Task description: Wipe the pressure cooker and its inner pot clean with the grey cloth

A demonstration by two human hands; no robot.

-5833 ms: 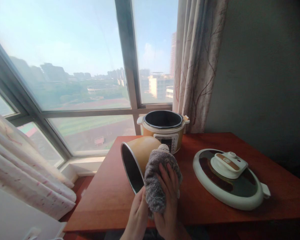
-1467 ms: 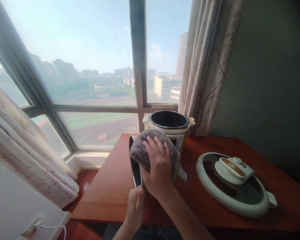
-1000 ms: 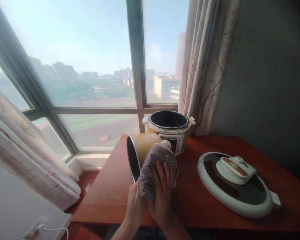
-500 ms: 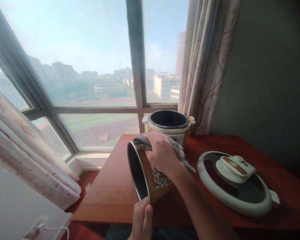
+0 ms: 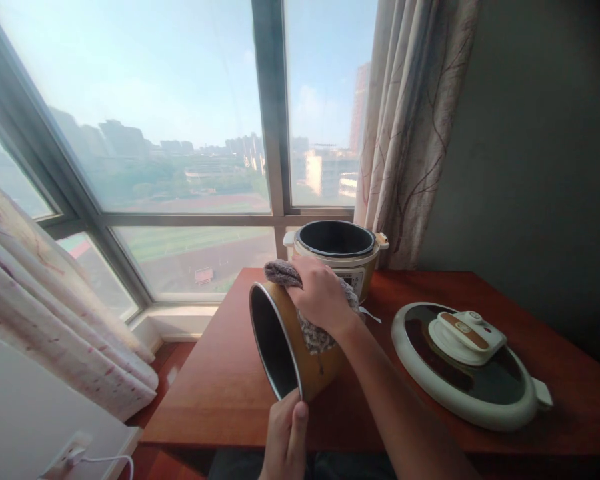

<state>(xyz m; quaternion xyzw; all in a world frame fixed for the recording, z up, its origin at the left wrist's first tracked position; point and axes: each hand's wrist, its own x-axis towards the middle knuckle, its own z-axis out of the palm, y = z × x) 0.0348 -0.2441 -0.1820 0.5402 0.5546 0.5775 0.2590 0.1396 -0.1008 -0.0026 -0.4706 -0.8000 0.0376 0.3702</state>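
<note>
A golden inner pot (image 5: 325,377) with a dark inside lies tilted on its side over the table, its mouth facing left. My left hand (image 5: 286,427) pinches the lower part of its rim, thumb outside. On the pot's upper side, my right hand (image 5: 320,290) presses a grey patterned cloth (image 5: 316,333) against the wall, fingers closed over it. Part of the cloth hangs down toward me. Just behind stands the pressure cooker body (image 5: 365,270), upright, with its black opening facing up.
A round cream lid (image 5: 410,353) with a glass top and handle lies at the right of the reddish wooden table (image 5: 200,387). Windows and a curtain (image 5: 405,133) rise behind. A plugged white cable (image 5: 105,459) is at lower left.
My right hand and the cloth have shifted slightly left and up along the pot's side. The pot has tipped a little, and my left hand keeps its hold on the rim.
</note>
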